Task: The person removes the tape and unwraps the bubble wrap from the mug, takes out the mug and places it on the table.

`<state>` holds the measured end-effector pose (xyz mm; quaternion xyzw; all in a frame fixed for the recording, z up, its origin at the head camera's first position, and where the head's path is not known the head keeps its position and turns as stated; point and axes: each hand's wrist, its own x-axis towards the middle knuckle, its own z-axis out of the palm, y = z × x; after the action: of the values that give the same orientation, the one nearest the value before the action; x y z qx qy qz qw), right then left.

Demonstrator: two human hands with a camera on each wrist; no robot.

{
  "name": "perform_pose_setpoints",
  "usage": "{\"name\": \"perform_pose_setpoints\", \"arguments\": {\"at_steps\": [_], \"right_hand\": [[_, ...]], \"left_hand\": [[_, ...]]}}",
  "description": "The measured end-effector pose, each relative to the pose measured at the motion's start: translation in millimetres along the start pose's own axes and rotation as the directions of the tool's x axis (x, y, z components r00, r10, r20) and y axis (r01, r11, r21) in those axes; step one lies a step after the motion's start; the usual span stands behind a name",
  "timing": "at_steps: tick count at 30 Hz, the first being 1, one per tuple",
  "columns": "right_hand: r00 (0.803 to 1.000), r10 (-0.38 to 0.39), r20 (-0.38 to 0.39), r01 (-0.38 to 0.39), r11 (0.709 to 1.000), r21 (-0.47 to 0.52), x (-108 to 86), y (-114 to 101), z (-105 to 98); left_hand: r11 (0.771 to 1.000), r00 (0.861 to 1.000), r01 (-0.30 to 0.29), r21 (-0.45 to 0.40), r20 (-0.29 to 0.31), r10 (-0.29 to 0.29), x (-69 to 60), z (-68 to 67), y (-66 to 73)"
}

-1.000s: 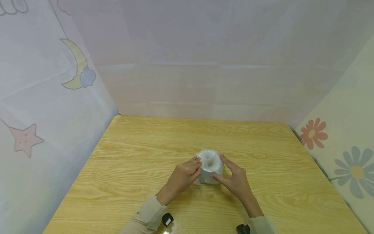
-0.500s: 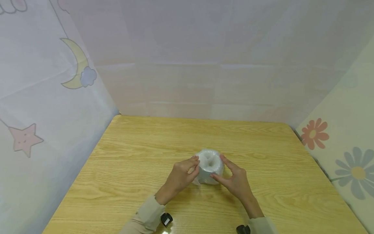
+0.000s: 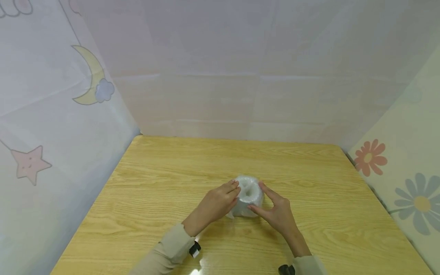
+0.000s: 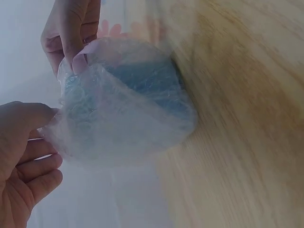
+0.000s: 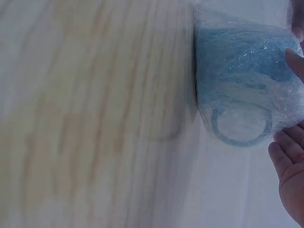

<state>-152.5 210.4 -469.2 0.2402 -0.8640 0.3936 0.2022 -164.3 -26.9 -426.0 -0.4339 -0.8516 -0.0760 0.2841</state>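
Note:
A blue mug in clear bubble wrap [image 3: 245, 208] stands upright on the wooden table, the wrap bunched into a hollow at its top. Through the wrap in the right wrist view, the mug [image 5: 237, 71] shows a ring handle low down. My left hand [image 3: 214, 204] is at the upper left side; in the left wrist view its thumb and fingers [image 4: 26, 156] pinch the edge of the wrap [image 4: 109, 123]. From the right, my right hand [image 3: 280, 215] grips the wrapped mug between thumb and fingers.
The light wooden table [image 3: 165, 164] has hanging sheets behind it and at both sides, the left one with a moon [image 3: 90, 72] and star, the right one with flowers. Black bands [image 3: 194, 249] sit near both sleeves.
My left hand drew back slightly to the left, then moved right over the edge of the wrap, its thumb now hidden from the head view. My right hand and the mug have hardly moved.

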Motion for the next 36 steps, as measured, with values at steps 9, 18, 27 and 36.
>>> {"name": "perform_pose_setpoints", "arguments": {"at_steps": [9,18,27,36], "right_hand": [[1.0,0.0,0.003,0.0,1.0,0.006,-0.2,0.5,-0.1],[1.0,-0.021,-0.004,0.021,1.0,-0.006,0.6,0.0,0.2],[0.999,-0.039,-0.014,0.039,0.999,-0.005,1.1,2.3,0.6],[0.999,-0.036,-0.016,0.036,0.999,-0.008,1.3,-0.1,-0.7]], "left_hand": [[0.999,1.0,0.009,-0.037,0.026,-0.008,2.3,4.7,-1.7],[0.994,0.991,0.013,-0.112,-0.128,-0.027,-2.1,13.1,-0.6],[0.974,0.98,0.049,-0.221,-0.177,-0.089,-2.5,12.2,-0.1],[0.892,0.947,0.092,-0.443,-0.238,-0.216,-5.5,20.1,-1.1]]}}
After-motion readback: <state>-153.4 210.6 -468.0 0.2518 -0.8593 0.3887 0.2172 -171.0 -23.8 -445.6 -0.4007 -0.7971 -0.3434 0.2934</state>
